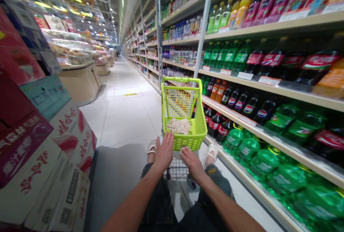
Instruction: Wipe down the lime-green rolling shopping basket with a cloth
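Note:
A lime-green basket (198,127) rides on a small wheeled trolley right in front of me in a supermarket aisle. A pale speckled packet (179,126) lies inside it. My left hand (164,150) rests against the basket's near rim, fingers together and pointing up. My right hand (190,163) lies just below the basket's near edge, fingers curled towards the trolley frame; what they grip is hidden. My knees and sandalled feet show beneath the trolley.
Long shelves (268,81) of soft-drink bottles run along the right, close to the trolley. Stacked cardboard cartons (51,160) stand at the left. A round display counter (80,81) sits further back left. The tiled aisle (126,110) stretches ahead.

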Demonstrator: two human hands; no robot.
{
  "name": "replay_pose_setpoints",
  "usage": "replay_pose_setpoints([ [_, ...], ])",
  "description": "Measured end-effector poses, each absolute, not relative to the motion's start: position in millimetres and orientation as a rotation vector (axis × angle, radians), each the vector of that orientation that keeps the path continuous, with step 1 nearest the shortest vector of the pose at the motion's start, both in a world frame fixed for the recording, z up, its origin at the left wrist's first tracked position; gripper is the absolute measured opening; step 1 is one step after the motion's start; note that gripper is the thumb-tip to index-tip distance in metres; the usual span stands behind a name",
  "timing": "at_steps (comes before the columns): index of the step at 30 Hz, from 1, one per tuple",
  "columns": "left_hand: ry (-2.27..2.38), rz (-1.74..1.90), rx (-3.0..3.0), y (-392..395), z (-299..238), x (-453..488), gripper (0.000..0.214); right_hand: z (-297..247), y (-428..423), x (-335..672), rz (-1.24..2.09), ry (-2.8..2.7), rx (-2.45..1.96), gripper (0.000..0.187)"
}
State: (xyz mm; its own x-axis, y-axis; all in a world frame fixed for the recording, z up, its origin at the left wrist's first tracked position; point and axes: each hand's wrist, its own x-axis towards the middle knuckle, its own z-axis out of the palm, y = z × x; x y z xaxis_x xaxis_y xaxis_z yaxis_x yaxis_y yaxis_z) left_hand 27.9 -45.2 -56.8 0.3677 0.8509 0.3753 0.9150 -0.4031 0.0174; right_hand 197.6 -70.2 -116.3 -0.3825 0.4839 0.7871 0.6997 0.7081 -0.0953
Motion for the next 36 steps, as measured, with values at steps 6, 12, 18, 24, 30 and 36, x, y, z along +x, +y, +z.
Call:
replay_pose_setpoints([
  [6,-1.474,-0.538,-2.467,-53.8,-57.6,51.8,0.059,-113.0,-66.7,211.1,-0.34,-1.951,-1.021,0.041],
  [12,-1.419,-0.496,-2.474,-57.7,-62.4,54.5,0.062,-120.6,-80.0,227.5,-0.353,-1.971,-1.034,0.042],
  [18,-1.427,-0.543,-2.471,-57.7,-61.7,63.4,0.062,-100.0,-69.7,244.5,-0.296,-1.797,-1.132,0.054],
  [24,-1.47,-0.545,-2.473,-53.9,-64.7,53.2,0.065,-145.9,-77.9,248.6,-0.198,-1.909,-1.183,0.061],
  [30,-1.589,-0.552,-2.451,-49.8,-59.2,52.2,0.068,-108.5,-76.5,255.5,-0.197,-1.638,-1.241,0.067],
  [36,-1.591,-0.53,-2.424,-44.5,-58.6,44.5,0.065,-143.7,-85.5,250.9,-0.156,-1.85,-1.278,0.061],
])
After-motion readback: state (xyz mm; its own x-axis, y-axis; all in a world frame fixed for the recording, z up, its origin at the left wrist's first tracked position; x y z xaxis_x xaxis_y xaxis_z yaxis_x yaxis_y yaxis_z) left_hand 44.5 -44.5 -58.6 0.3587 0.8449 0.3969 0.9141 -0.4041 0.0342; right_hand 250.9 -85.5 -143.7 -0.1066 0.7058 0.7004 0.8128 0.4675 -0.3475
